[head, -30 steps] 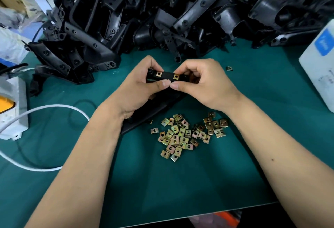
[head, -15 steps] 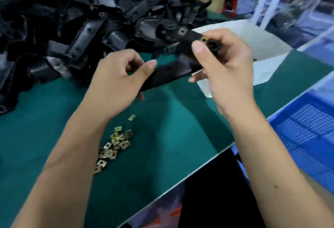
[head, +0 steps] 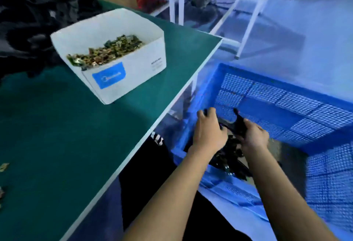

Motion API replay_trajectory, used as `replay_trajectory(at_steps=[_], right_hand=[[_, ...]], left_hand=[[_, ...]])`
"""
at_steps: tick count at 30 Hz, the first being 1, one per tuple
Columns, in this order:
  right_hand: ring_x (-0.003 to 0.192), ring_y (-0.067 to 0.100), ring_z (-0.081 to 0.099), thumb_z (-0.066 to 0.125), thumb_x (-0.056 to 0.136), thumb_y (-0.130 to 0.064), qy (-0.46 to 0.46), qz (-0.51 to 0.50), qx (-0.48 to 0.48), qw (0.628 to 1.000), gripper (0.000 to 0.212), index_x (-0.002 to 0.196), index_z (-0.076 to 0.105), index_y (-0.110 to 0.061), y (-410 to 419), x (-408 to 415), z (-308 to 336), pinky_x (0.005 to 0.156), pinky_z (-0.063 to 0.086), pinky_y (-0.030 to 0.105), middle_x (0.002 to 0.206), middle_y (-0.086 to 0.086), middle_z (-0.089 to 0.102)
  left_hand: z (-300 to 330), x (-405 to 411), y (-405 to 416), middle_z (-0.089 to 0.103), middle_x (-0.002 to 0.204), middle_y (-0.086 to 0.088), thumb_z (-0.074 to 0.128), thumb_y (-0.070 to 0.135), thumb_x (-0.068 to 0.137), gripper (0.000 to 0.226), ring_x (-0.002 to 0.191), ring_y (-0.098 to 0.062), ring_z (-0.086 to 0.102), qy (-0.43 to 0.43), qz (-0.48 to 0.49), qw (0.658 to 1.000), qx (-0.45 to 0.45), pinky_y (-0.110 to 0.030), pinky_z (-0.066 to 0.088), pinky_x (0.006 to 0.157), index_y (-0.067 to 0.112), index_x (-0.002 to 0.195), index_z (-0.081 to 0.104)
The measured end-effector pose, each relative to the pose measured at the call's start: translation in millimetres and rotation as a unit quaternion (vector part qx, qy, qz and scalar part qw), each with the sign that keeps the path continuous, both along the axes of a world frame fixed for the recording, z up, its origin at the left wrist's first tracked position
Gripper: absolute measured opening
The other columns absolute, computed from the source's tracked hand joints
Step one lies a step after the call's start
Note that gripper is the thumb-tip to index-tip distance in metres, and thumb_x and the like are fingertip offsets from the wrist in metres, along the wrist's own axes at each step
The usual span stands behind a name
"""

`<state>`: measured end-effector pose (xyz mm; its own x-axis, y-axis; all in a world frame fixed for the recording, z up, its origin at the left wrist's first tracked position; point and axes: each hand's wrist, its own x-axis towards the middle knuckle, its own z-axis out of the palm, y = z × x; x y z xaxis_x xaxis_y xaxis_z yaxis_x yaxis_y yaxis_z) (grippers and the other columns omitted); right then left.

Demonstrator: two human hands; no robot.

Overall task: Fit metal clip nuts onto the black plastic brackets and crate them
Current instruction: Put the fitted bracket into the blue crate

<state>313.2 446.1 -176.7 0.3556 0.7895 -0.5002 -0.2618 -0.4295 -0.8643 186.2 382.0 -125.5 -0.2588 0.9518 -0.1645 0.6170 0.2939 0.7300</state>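
Both hands hold one black bracket [head: 237,126] over the blue crate [head: 286,107]: the left hand [head: 208,132] curls on one end, the right hand [head: 255,137] grips the other. The bracket is blurred and its middle is partly hidden. More dark brackets [head: 229,156] lie below, hard to make out. A white box [head: 133,68] of clip nuts [head: 107,50] stands on the green table [head: 57,126].

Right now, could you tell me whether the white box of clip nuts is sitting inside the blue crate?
No, the white box of clip nuts stands on the green table, left of the blue crate.
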Motion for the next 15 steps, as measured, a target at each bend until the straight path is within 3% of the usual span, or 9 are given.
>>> replay_trajectory(at_steps=[3, 4, 7, 8, 10, 11, 12, 13, 15], right_hand=[[0.075, 0.024, 0.063, 0.074, 0.091, -0.006, -0.010, -0.037, -0.121, 0.992, 0.020, 0.085, 0.056, -0.007, -8.5, 22.7, -41.5, 0.051, 0.058, 0.034, 0.088, 0.009, 0.062], [0.079, 0.026, 0.064, 0.074, 0.092, -0.005, -0.001, -0.031, -0.134, 0.990, 0.015, 0.094, 0.060, -0.002, -10.8, 23.5, -51.1, 0.050, 0.058, 0.034, 0.093, 0.012, 0.064], [0.115, 0.039, 0.065, 0.066, 0.098, -0.005, 0.037, 0.022, -0.156, 0.987, 0.036, 0.130, 0.058, 0.009, -16.6, 17.6, -68.9, 0.089, 0.059, 0.044, 0.124, 0.024, 0.062], [0.114, 0.038, 0.067, 0.064, 0.099, -0.004, 0.032, 0.041, -0.155, 0.987, 0.032, 0.128, 0.059, 0.010, -17.7, 14.2, -69.7, 0.091, 0.059, 0.045, 0.122, 0.027, 0.062], [0.078, 0.022, 0.073, 0.063, 0.097, -0.001, -0.005, 0.069, -0.155, 0.986, 0.007, 0.101, 0.065, 0.004, -18.1, 4.8, -64.9, 0.062, 0.060, 0.035, 0.095, 0.023, 0.064], [0.056, 0.017, 0.068, 0.063, 0.095, 0.001, -0.036, 0.076, -0.154, 0.984, 0.009, 0.086, 0.063, 0.000, -16.7, 0.1, -59.9, 0.045, 0.052, 0.028, 0.082, 0.018, 0.062], [0.048, 0.019, 0.063, 0.063, 0.093, 0.000, -0.081, 0.078, -0.147, 0.983, 0.016, 0.077, 0.061, -0.002, -13.6, -4.3, -55.6, 0.040, 0.046, 0.024, 0.074, 0.016, 0.061], [0.055, 0.025, 0.065, 0.064, 0.092, -0.003, -0.125, 0.081, -0.133, 0.980, 0.016, 0.076, 0.063, -0.003, -11.1, -9.3, -46.9, 0.045, 0.049, 0.026, 0.074, 0.017, 0.064], [0.080, 0.031, 0.070, 0.068, 0.091, -0.010, -0.174, 0.101, -0.084, 0.976, 0.009, 0.083, 0.070, -0.006, -3.9, -20.9, -22.3, 0.072, 0.058, 0.037, 0.086, 0.016, 0.073]], left_hand=[[-40.4, 13.2, 1.6, 0.040, 0.141, -0.019, 0.067, 0.026, 0.094, 0.051, 0.126, -0.041, 0.053, 0.031, -0.037, 0.991, -0.124, -0.043, 0.045, 0.103, 0.012, 0.137, 0.043], [-48.6, 14.9, 1.3, 0.042, 0.139, -0.019, 0.067, 0.026, 0.095, 0.048, 0.124, -0.041, 0.055, 0.048, -0.047, 0.987, -0.148, -0.043, 0.046, 0.100, 0.012, 0.134, 0.044], [-60.0, 19.4, 4.3, 0.043, 0.135, -0.018, 0.067, 0.026, 0.096, 0.043, 0.118, -0.040, 0.058, 0.079, -0.063, 0.978, -0.181, -0.042, 0.049, 0.093, 0.011, 0.131, 0.047], [-60.3, 20.8, 7.0, 0.044, 0.134, -0.018, 0.067, 0.026, 0.095, 0.042, 0.117, -0.040, 0.058, 0.082, -0.065, 0.979, -0.177, -0.042, 0.049, 0.090, 0.011, 0.130, 0.049], [-56.9, 22.9, 13.2, 0.048, 0.132, -0.018, 0.068, 0.027, 0.094, 0.040, 0.114, -0.039, 0.060, 0.087, -0.068, 0.981, -0.158, -0.041, 0.048, 0.085, 0.010, 0.127, 0.052], [-53.0, 23.9, 16.4, 0.050, 0.131, -0.018, 0.068, 0.026, 0.094, 0.038, 0.114, -0.039, 0.060, 0.092, -0.067, 0.983, -0.146, -0.041, 0.048, 0.084, 0.010, 0.125, 0.053], [-47.5, 25.3, 19.3, 0.051, 0.130, -0.017, 0.067, 0.025, 0.093, 0.036, 0.115, -0.038, 0.060, 0.095, -0.060, 0.985, -0.133, -0.041, 0.049, 0.086, 0.011, 0.124, 0.054], [-39.5, 26.3, 21.8, 0.053, 0.129, -0.015, 0.066, 0.024, 0.094, 0.033, 0.116, -0.037, 0.059, 0.097, -0.050, 0.987, -0.116, -0.042, 0.049, 0.087, 0.012, 0.123, 0.055], [-17.7, 25.2, 25.5, 0.057, 0.129, -0.012, 0.063, 0.018, 0.093, 0.030, 0.118, -0.035, 0.059, 0.089, -0.025, 0.994, -0.061, -0.043, 0.050, 0.092, 0.014, 0.123, 0.058]])
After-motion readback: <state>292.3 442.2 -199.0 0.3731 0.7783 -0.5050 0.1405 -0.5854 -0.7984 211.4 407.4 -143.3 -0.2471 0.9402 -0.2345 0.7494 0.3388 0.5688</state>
